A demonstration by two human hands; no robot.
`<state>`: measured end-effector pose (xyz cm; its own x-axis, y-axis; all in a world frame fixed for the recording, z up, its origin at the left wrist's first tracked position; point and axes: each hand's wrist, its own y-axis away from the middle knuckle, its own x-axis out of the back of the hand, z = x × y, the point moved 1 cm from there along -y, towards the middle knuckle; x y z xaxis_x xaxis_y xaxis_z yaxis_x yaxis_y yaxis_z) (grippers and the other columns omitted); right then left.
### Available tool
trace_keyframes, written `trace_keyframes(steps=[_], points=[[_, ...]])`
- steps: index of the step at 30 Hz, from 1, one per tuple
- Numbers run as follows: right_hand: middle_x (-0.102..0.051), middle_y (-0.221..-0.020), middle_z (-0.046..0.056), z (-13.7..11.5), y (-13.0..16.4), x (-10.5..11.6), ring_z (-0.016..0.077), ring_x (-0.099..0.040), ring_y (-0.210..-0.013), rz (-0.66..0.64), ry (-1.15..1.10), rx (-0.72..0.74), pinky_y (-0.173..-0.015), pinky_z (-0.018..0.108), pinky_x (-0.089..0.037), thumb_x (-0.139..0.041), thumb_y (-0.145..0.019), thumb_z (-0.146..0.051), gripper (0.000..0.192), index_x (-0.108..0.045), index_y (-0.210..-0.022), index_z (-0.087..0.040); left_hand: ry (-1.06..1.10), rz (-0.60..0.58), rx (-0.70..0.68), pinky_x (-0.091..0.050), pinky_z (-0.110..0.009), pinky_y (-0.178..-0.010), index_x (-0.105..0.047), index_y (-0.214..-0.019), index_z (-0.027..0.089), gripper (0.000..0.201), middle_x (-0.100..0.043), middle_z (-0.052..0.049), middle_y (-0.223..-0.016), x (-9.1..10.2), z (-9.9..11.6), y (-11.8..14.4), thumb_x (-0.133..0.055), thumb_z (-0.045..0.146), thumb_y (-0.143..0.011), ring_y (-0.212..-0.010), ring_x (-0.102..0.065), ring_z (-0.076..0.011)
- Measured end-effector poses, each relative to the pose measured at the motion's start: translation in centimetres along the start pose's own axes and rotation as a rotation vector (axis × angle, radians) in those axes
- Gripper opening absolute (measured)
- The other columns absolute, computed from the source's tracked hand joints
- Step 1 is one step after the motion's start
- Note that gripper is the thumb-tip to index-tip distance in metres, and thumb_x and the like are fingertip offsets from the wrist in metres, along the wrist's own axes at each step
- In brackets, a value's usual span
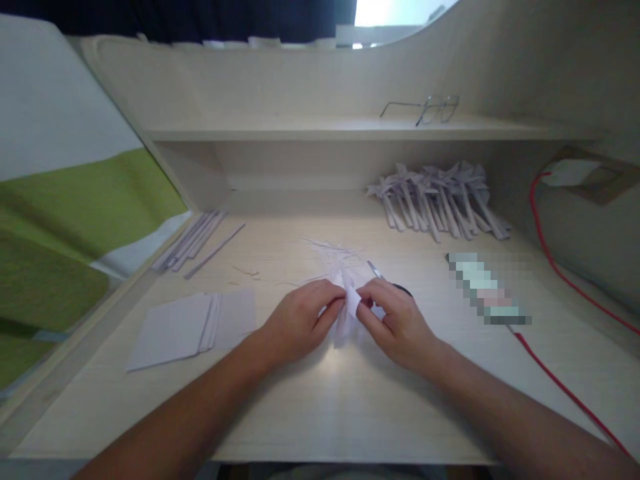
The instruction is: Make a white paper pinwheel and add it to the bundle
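A folded piece of white paper (346, 321) is held between my two hands over the middle of the desk. My left hand (306, 317) pinches its left side with thumb and forefinger. On the opposite side, my right hand (395, 320) grips a curled flap with bent fingers. Scissors (375, 269) lie just behind my right hand, which partly hides their dark handle. Thin paper slivers (333, 251) are scattered beyond the held paper. To the left of my left hand rests a stack of paper squares (173, 332).
Several rolled paper sticks (195, 240) lie at the left edge. Many paper pinwheels on sticks (435, 200) are piled at the back right. A blurred-out phone (487, 290) with a red cable (565, 387) lies right. Glasses (435, 109) sit on the shelf (280, 133).
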<state>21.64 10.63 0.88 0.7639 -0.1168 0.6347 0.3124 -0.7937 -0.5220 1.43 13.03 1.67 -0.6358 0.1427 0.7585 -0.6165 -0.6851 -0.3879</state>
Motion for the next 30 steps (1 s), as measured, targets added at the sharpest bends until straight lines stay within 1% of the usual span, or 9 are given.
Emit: trace_keyframes(steps=[3,6,9,12,14,19,24,27,30], points=[[-0.059,-0.080,0.004,-0.1,0.0,0.0,0.0202,-0.055,-0.077,-0.007,0.004,0.004,-0.071,0.035,-0.042,-0.053,-0.095,-0.017,0.011,-0.058,-0.086,-0.021,-0.046,-0.001,-0.021,-0.052,-0.036,-0.086,-0.063,-0.109,0.018,0.020,-0.071,-0.009,-0.099,-0.1,0.2,0.0,-0.044,0.024,-0.103,-0.092,-0.064,-0.0215],[-0.059,-0.080,0.004,-0.2,0.0,0.0,0.0203,-0.054,-0.077,-0.024,-0.007,-0.002,-0.070,0.035,-0.041,-0.052,-0.095,-0.015,0.013,-0.057,-0.084,-0.020,-0.056,0.002,-0.012,-0.052,-0.036,-0.084,-0.062,-0.107,0.017,0.021,-0.069,-0.010,-0.098,-0.3,0.5,0.0,-0.042,0.024,-0.104,-0.091,-0.063,-0.0213],[-0.058,-0.078,0.003,-0.1,-0.1,0.1,0.0194,-0.053,-0.076,-0.035,-0.076,-0.050,-0.070,0.034,-0.040,-0.053,-0.095,-0.016,0.014,-0.059,-0.083,-0.020,-0.055,0.008,-0.010,-0.051,-0.036,-0.083,-0.061,-0.106,0.016,0.022,-0.067,-0.010,-0.097,-0.3,0.9,0.0,-0.040,0.023,-0.105,-0.090,-0.061,-0.0213],[-0.057,-0.075,0.000,0.0,-0.1,0.2,0.0176,-0.052,-0.073,-0.042,-0.206,-0.118,-0.068,0.032,-0.040,-0.055,-0.096,-0.017,0.016,-0.060,-0.081,-0.020,-0.083,-0.003,-0.018,-0.051,-0.036,-0.083,-0.060,-0.108,0.017,0.022,-0.067,-0.009,-0.097,0.2,1.3,-0.1,-0.040,0.025,-0.105,-0.089,-0.061,-0.0211],[-0.056,-0.075,0.000,0.0,-0.2,0.3,0.0170,-0.051,-0.072,-0.049,-0.261,-0.135,-0.068,0.032,-0.039,-0.054,-0.096,-0.019,0.017,-0.059,-0.080,-0.020,-0.118,-0.014,-0.033,-0.050,-0.035,-0.081,-0.060,-0.107,0.018,0.022,-0.067,-0.008,-0.096,0.6,1.6,-0.1,-0.040,0.026,-0.106,-0.088,-0.061,-0.0207],[-0.056,-0.076,0.001,-0.4,-0.2,0.2,0.0173,-0.050,-0.072,-0.065,-0.263,-0.147,-0.067,0.032,-0.038,-0.052,-0.097,-0.021,0.021,-0.057,-0.077,-0.020,-0.194,-0.049,-0.088,-0.048,-0.033,-0.073,-0.058,-0.100,0.018,0.024,-0.064,-0.006,-0.089,1.1,2.0,-0.6,-0.037,0.026,-0.107,-0.080,-0.059,-0.0195],[-0.059,-0.082,0.003,-0.8,-0.2,0.2,0.0179,-0.054,-0.077,-0.075,-0.368,-0.158,-0.072,0.032,-0.042,-0.051,-0.097,-0.023,0.020,-0.061,-0.080,-0.019,-0.280,0.019,-0.176,-0.044,-0.034,-0.070,-0.055,-0.092,0.018,0.025,-0.059,-0.005,-0.082,0.3,1.6,-0.8,-0.036,0.025,-0.106,-0.075,-0.053,-0.0202],[-0.062,-0.083,0.003,-0.6,-0.4,0.2,0.0183,-0.057,-0.081,-0.094,-0.513,-0.209,-0.078,0.032,-0.045,-0.055,-0.098,-0.027,0.020,-0.067,-0.085,-0.019,-0.257,0.038,-0.166,-0.042,-0.033,-0.069,-0.052,-0.086,0.019,0.026,-0.057,-0.004,-0.079,0.4,1.6,-1.0,-0.038,0.026,-0.106,-0.073,-0.052,-0.0190],[-0.066,-0.080,0.002,0.0,-0.7,0.0,0.0188,-0.060,-0.081,-0.150,-0.788,-0.296,-0.081,0.033,-0.049,-0.063,-0.096,-0.038,0.023,-0.073,-0.086,-0.020,-0.193,0.062,-0.098,-0.040,-0.031,-0.066,-0.054,-0.086,0.018,0.026,-0.056,-0.002,-0.077,1.1,2.1,-1.3,-0.041,0.028,-0.106,-0.070,-0.051,-0.0171]])
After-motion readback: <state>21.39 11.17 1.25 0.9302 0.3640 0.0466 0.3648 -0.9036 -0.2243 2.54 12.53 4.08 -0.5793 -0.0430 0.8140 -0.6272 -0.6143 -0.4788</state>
